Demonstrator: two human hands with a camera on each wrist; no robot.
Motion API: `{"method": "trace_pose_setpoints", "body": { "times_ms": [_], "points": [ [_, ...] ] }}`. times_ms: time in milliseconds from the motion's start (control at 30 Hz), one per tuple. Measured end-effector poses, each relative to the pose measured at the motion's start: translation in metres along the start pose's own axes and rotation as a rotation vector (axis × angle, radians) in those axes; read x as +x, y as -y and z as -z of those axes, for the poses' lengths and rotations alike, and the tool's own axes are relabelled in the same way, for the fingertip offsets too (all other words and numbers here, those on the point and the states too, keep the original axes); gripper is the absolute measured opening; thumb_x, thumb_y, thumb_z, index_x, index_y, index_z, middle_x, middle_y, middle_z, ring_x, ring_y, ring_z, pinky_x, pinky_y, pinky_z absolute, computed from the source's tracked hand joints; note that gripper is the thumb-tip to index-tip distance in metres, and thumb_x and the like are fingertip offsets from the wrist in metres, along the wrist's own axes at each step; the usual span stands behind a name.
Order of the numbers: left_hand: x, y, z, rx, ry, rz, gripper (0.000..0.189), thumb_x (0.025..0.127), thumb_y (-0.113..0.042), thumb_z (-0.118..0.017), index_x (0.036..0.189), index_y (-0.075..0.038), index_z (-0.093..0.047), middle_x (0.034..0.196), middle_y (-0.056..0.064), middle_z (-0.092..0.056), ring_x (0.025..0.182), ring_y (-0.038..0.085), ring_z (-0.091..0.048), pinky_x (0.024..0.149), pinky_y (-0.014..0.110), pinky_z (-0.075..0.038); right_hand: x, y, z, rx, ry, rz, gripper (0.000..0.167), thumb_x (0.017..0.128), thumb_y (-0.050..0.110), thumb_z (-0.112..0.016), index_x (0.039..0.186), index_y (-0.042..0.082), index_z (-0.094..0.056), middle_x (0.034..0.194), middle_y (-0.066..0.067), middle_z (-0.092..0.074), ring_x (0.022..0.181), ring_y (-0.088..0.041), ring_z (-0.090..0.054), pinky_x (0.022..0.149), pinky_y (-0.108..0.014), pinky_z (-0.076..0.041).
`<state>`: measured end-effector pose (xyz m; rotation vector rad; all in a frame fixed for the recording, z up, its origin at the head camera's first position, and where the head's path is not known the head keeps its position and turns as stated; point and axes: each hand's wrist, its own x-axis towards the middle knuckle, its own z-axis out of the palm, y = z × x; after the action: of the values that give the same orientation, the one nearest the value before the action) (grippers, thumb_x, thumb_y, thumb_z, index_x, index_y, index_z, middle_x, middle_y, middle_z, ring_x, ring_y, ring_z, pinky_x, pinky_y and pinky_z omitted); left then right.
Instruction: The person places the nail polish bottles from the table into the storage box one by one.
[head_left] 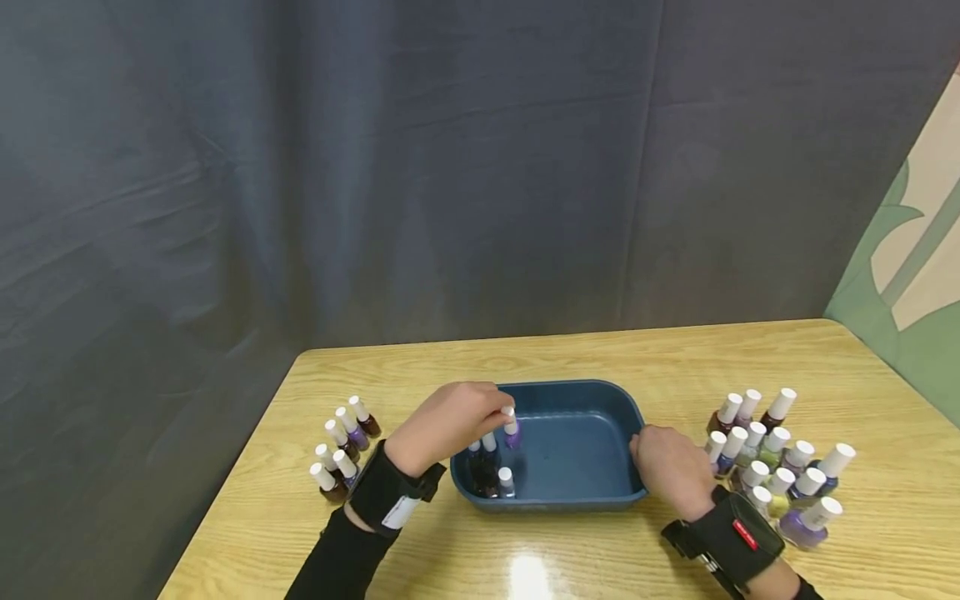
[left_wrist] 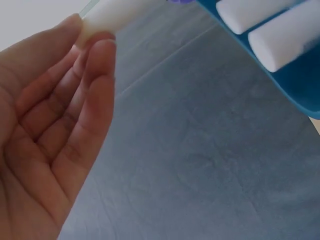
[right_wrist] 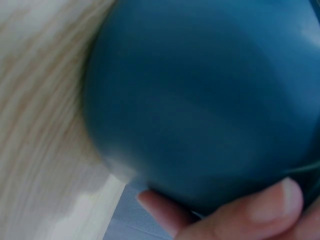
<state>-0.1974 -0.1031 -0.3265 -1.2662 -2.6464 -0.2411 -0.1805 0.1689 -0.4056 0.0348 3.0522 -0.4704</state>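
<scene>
Closest to the camera you've got a black sleeve (head_left: 337, 558) on the left arm and a black wrist strap (head_left: 723, 542) on the right one, both down by the near edge of the wooden table (head_left: 450, 550). The left hand (head_left: 450, 421) has a purple nail polish bottle (head_left: 513, 437) pinched by its white cap, thumb on one side and fingertips on the other. That bottle is upright-ish, inside the outline of the dark blue plastic tub (head_left: 581, 454), toward its left end. Can't really tell if its base touches the tub floor.

A couple of dark nail polish bottles (head_left: 483, 475) stand at the tub's left end, with a pale bottle (head_left: 506, 485) just beside them in the near left corner. The right hand (head_left: 671, 467) is gripping the tub's right rim, fingers curled on it.

Near the table's left edge there's a little group of six white-capped bottles (head_left: 358, 437), some dark, some purplish. Toward the right edge sits a bigger crowd of polish bottles (head_left: 772, 458) in mixed colours, with a wide purple bottle (head_left: 801, 529) at its near right corner. A dark grey curtain (head_left: 465, 167) hangs past the table's far edge
</scene>
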Motion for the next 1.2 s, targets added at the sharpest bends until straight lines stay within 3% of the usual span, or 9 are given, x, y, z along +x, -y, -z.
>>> {"method": "trace_pose_setpoints", "body": {
  "times_ms": [367, 633, 900, 1200],
  "points": [
    [0.011, 0.005, -0.011, 0.094, 0.128, 0.008, 0.012, 0.090, -0.021, -0.059, 0.083, -0.016, -0.068, 0.074, -0.005, -0.059, 0.064, 0.003, -0.048, 0.063, 0.016, -0.041, 0.001, -0.001, -0.001, -0.002, 0.011, 0.009, 0.035, 0.092, 0.017, -0.043, 0.060, 0.005, -0.055, 0.062, -0.012, -0.056, 0.054, -0.026, -0.053, 0.043, -0.039, -0.037],
    [0.010, 0.006, -0.018, 0.107, 0.159, 0.029, 0.011, 0.088, -0.021, -0.060, 0.084, -0.017, -0.069, 0.074, -0.005, -0.059, 0.064, 0.004, -0.049, 0.062, 0.017, -0.041, 0.000, -0.001, -0.001, -0.007, -0.007, 0.033, 0.034, 0.091, 0.015, -0.044, 0.060, 0.006, -0.054, 0.060, -0.012, -0.054, 0.052, -0.025, -0.053, 0.043, -0.038, -0.036],
    [0.009, 0.008, -0.024, 0.128, 0.191, 0.011, 0.011, 0.088, -0.021, -0.061, 0.080, -0.018, -0.068, 0.068, -0.005, -0.056, 0.058, 0.005, -0.042, 0.060, 0.018, -0.036, 0.001, -0.001, -0.001, -0.003, -0.004, 0.018, 0.034, 0.091, 0.016, -0.044, 0.060, 0.005, -0.054, 0.062, -0.013, -0.056, 0.054, -0.026, -0.054, 0.043, -0.040, -0.038],
    [0.010, 0.007, -0.024, 0.119, 0.203, 0.027, 0.011, 0.084, -0.026, -0.065, 0.077, -0.018, -0.069, 0.066, -0.006, -0.057, 0.056, 0.004, -0.045, 0.058, 0.018, -0.035, 0.000, -0.001, -0.001, -0.001, -0.020, 0.024, 0.033, 0.091, 0.015, -0.044, 0.062, 0.003, -0.057, 0.065, -0.017, -0.059, 0.055, -0.029, -0.056, 0.043, -0.042, -0.038]
  ]
}}
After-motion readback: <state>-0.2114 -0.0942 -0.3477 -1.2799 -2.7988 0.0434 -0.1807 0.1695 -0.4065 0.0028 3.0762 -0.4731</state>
